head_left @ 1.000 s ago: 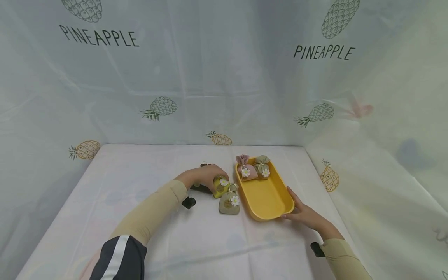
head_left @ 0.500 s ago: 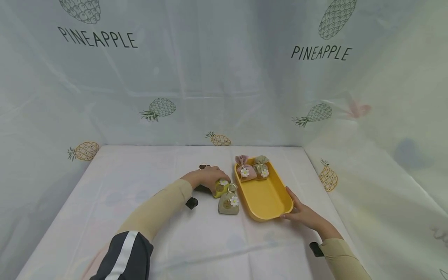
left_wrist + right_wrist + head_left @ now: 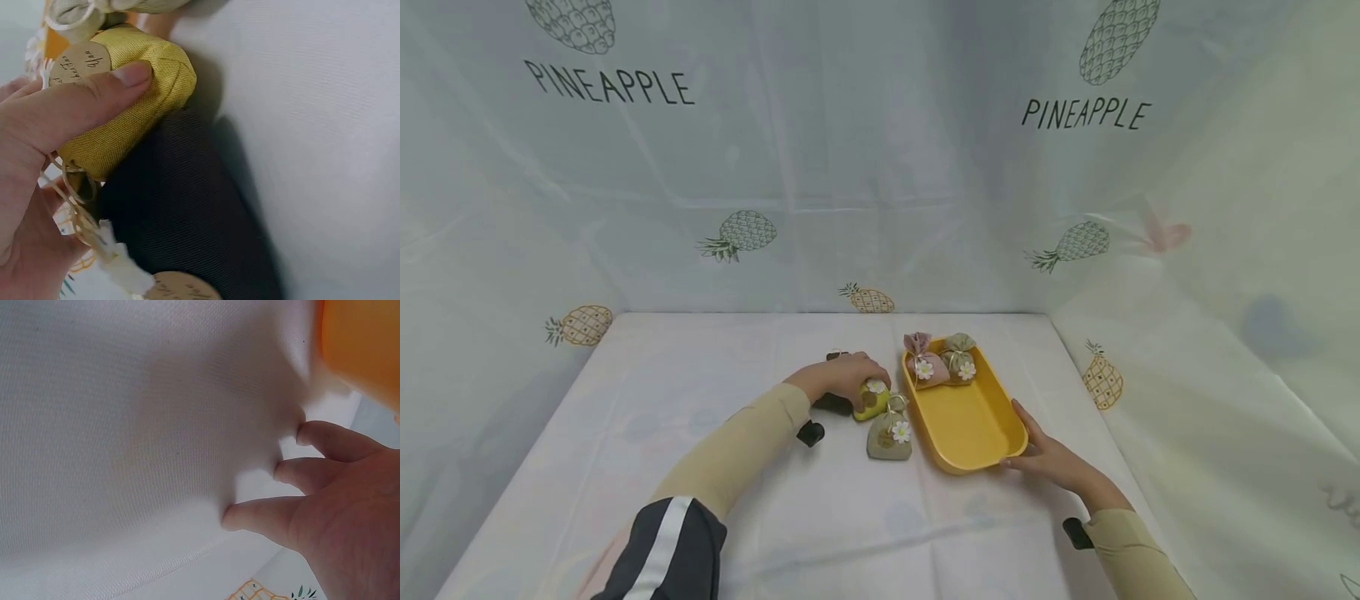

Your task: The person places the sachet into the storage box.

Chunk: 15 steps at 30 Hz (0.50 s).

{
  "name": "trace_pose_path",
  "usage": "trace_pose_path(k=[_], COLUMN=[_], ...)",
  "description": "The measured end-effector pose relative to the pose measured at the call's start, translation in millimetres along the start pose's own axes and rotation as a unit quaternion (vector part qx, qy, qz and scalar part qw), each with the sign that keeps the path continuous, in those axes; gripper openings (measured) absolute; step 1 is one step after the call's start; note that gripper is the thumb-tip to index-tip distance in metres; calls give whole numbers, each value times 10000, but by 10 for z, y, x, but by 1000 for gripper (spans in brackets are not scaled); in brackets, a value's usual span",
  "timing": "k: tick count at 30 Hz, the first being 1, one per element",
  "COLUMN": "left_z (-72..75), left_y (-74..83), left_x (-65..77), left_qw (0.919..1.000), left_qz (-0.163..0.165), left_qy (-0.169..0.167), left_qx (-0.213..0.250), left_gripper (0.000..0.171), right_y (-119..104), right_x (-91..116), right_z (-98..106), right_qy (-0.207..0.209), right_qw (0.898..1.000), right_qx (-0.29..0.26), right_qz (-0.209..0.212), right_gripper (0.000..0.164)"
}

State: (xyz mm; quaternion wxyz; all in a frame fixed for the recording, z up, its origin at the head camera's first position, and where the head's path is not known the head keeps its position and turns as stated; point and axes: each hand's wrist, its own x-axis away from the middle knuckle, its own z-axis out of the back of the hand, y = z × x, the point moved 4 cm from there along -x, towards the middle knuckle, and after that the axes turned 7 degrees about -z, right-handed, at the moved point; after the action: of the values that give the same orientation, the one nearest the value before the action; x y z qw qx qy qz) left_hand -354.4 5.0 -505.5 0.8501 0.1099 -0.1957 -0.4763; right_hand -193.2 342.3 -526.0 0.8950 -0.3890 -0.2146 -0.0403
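My left hand (image 3: 848, 379) grips a yellow drawstring pouch (image 3: 871, 402); in the left wrist view the thumb presses on its cloth beside a round paper tag (image 3: 81, 61). A black pouch (image 3: 187, 200) lies right against the yellow one, mostly behind the hand in the head view. Just nearer stands a grey-green pouch (image 3: 887, 440) with a white flower. At the near right corner of the yellow tray (image 3: 970, 425), my right hand (image 3: 1051, 458) rests with thumb and forefinger spread along the rim. Its other fingers (image 3: 262, 515) reach down to the tablecloth.
Inside the tray's far end sit a pink pouch (image 3: 934, 375) and a green pouch (image 3: 957, 362), side by side. A white cloth (image 3: 820, 525) covers the table. Behind it hangs a pineapple-print curtain (image 3: 880, 158).
The left hand has shifted slightly, and the yellow pouch now leans more to one side in its grip. The right hand and the tray have stayed put.
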Motion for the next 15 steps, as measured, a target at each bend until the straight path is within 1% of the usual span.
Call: trace_pose_path(k=[4, 7, 11, 15], left_z=[91, 185, 339, 472], left_y=[-11, 0, 54, 127], left_x=[23, 41, 47, 5], left_qw=[9999, 9997, 9992, 9979], left_qz=[36, -3, -128, -256], left_qy=[130, 226, 385, 584], left_qx=[15, -54, -57, -91], left_gripper=[59, 60, 61, 61], right_y=[7, 24, 44, 41], right_x=[1, -7, -20, -16], right_z=[3, 5, 7, 14], right_qy=[-4, 3, 38, 38], right_qw=[10000, 9999, 9997, 9996], right_qx=[-34, -36, 22, 25], right_qz=[46, 140, 250, 267], right_gripper=[106, 106, 107, 107])
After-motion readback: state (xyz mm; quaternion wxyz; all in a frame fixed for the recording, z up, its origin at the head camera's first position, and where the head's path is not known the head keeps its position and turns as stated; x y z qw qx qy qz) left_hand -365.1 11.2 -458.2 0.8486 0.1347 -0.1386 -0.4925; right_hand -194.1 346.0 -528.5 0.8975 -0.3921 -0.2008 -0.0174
